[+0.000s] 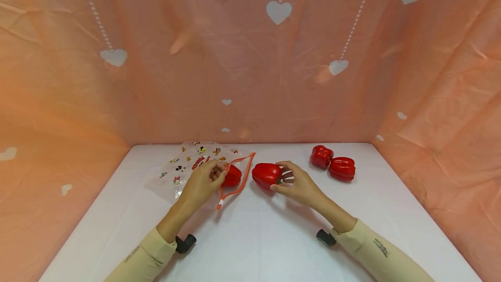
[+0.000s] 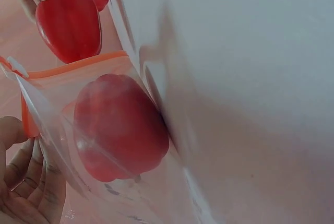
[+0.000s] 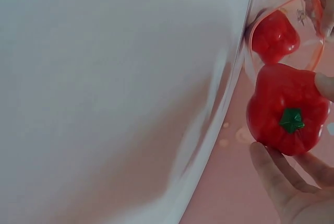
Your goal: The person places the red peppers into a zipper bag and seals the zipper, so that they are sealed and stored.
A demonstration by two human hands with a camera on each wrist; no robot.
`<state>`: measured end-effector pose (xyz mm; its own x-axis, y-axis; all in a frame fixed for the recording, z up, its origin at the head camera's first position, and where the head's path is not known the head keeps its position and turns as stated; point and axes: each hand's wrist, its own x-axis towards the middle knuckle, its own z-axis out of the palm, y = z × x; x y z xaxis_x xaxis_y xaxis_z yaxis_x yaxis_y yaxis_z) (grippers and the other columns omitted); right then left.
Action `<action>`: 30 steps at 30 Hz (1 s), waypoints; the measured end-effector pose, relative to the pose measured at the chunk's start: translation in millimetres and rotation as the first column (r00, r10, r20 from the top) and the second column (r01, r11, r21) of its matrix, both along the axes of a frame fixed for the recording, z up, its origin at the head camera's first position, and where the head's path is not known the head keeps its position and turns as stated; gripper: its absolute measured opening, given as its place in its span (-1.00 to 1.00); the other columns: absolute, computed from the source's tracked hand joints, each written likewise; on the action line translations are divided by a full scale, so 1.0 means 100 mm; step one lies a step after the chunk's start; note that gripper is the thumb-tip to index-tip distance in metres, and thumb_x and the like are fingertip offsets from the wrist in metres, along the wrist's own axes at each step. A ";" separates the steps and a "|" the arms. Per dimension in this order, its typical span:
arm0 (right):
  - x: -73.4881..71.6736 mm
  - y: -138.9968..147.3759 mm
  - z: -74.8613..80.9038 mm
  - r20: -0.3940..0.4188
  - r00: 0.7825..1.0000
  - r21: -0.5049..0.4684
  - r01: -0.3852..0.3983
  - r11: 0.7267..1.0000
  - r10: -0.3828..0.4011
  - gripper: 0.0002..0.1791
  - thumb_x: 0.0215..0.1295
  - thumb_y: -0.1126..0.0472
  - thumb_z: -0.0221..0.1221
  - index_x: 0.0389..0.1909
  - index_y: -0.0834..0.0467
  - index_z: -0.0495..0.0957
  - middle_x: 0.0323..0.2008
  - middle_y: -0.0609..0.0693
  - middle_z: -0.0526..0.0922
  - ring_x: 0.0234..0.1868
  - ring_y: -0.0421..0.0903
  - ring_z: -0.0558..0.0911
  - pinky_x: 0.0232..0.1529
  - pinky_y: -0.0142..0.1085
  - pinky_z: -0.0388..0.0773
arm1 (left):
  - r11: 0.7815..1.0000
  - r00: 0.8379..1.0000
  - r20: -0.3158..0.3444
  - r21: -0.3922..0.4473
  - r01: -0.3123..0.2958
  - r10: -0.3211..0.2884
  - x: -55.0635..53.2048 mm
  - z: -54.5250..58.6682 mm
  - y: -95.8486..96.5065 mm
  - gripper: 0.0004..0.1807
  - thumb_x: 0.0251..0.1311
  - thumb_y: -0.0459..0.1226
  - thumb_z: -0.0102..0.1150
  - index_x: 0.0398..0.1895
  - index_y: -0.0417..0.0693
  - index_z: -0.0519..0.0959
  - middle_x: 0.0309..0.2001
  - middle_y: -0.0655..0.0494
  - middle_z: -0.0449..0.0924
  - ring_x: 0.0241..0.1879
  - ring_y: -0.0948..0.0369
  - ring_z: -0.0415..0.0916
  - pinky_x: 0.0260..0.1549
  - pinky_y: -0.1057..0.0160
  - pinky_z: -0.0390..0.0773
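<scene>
Taking the held pepper as the hub of my clock, I see from my remote seat the clear printed bag at 9 o'clock, its orange-edged mouth gaping towards that pepper. The left hand pinches the orange edge between thumb and fingers, I judge to keep the limp plastic from falling shut. A bagged pepper sits just inside the mouth, and its bulk probably helps prop the film apart. From 3 o'clock, the right hand grips the held pepper with thumb and fingertips around its green-stemmed end; that hold seems chosen to leave the blunt end bare and facing the bag. Whether pepper and orange edge touch, I can't tell. Between 2 and 3 o'clock, farther off on the white table, two loose peppers lie against each other, well apart from the bag, which I reckon leaves both hands elbow room.
</scene>
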<state>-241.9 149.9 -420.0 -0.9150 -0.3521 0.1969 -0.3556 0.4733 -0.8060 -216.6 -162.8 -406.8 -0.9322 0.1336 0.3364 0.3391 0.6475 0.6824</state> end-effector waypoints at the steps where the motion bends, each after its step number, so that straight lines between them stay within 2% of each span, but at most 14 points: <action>1: 0.00 -0.02 0.00 0.013 1.000 0.002 0.000 1.000 0.000 -0.26 0.20 0.27 0.56 0.37 0.28 0.48 0.12 0.23 0.68 0.07 0.17 0.75 0.08 -0.07 0.74 | 1.000 1.000 -0.001 -0.002 0.001 -0.001 0.00 0.00 0.00 -0.91 0.40 -0.37 0.37 -0.11 -0.11 0.67 -0.27 0.12 0.64 -0.26 0.17 0.54 -0.28 0.32 0.59; 5: 0.02 -0.10 0.00 0.057 0.998 0.010 -0.001 1.000 0.000 -0.26 0.20 0.26 0.57 0.38 0.24 0.48 0.11 0.20 0.70 0.11 0.16 0.74 0.08 -0.12 0.74 | 1.000 1.000 -0.005 -0.005 0.000 0.000 0.00 0.00 0.01 -0.90 0.39 -0.38 0.38 -0.11 -0.10 0.67 -0.27 0.12 0.64 -0.25 0.18 0.54 -0.28 0.33 0.59; 13: 0.04 -0.20 -0.05 0.075 0.997 -0.002 -0.034 0.999 0.034 -0.27 0.21 0.24 0.56 0.36 0.24 0.50 0.07 0.21 0.71 0.08 0.16 0.75 0.04 -0.14 0.75 | 1.000 1.000 -0.008 -0.006 0.005 -0.005 0.01 0.01 0.02 -0.91 0.40 -0.37 0.37 -0.11 -0.10 0.67 -0.27 0.13 0.63 -0.27 0.18 0.54 -0.29 0.33 0.60; 21: 0.04 -0.28 -0.04 0.072 0.997 0.049 -0.037 0.998 0.033 -0.28 0.21 0.13 0.57 0.36 0.14 0.53 0.00 0.09 0.73 -0.07 -0.02 0.76 -0.12 -0.25 0.73 | 1.000 1.000 -0.020 -0.018 0.008 -0.008 0.03 0.02 0.02 -0.92 0.41 -0.35 0.37 -0.11 -0.08 0.67 -0.28 0.15 0.62 -0.28 0.19 0.53 -0.29 0.32 0.59; 25: 0.04 -0.33 -0.03 0.078 0.996 0.040 -0.052 0.998 0.049 -0.28 0.21 0.13 0.56 0.36 0.18 0.52 0.02 0.13 0.72 -0.14 -0.07 0.75 -0.18 -0.29 0.70 | 1.000 1.000 -0.030 -0.027 0.006 -0.007 0.03 0.04 0.01 -0.91 0.41 -0.34 0.38 -0.10 -0.07 0.67 -0.28 0.16 0.62 -0.28 0.19 0.53 -0.28 0.31 0.60; 30: 0.03 -0.40 -0.03 0.091 0.994 0.016 -0.065 0.998 0.064 -0.27 0.24 0.16 0.54 0.38 0.24 0.49 0.04 0.18 0.72 -0.12 -0.04 0.77 -0.12 -0.25 0.74 | 0.999 0.999 -0.035 -0.031 0.007 -0.008 0.04 0.05 0.01 -0.91 0.41 -0.34 0.38 -0.10 -0.06 0.68 -0.29 0.17 0.63 -0.28 0.19 0.54 -0.28 0.31 0.61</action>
<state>-239.2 110.2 -422.6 -0.9040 -0.4137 0.1077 -0.3122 0.4669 -0.8274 -212.8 -162.0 -401.5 -0.9188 0.1514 0.3646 0.3675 0.6658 0.6494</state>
